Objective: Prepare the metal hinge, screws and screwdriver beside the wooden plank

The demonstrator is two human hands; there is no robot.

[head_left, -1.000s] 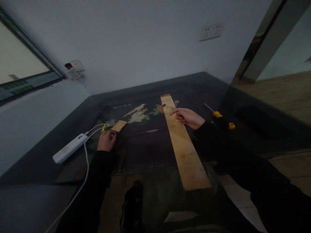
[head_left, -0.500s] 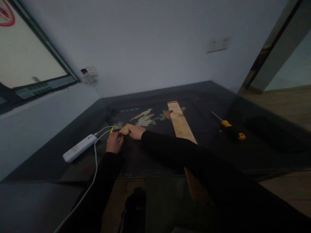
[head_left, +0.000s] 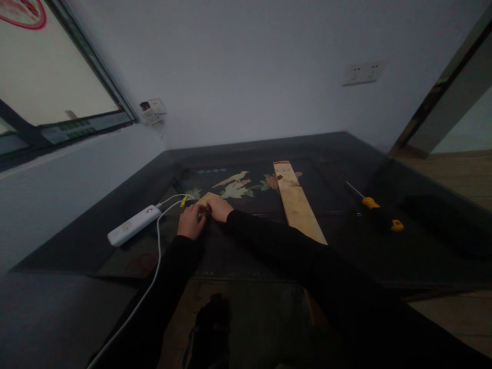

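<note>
Left hand (head_left: 191, 221) and right hand (head_left: 219, 208) meet over small wood piece (head_left: 208, 197) near table (head_left: 384, 256) left edge; fingers curled, grip unclear. Long plank (head_left: 298, 202) mid-table, screwdriver (head_left: 374, 210) toward right edge.

small wood piece (head_left: 208, 197) | tan, flat on dark glass table | mostly covered by both hands

Small wood piece (head_left: 208, 197) mostly under hands (head_left: 205, 215).

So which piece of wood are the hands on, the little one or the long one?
The little one: both hands, left hand and right hand, meet at the small wood piece beside the white cable. The long plank lies untouched.
</note>
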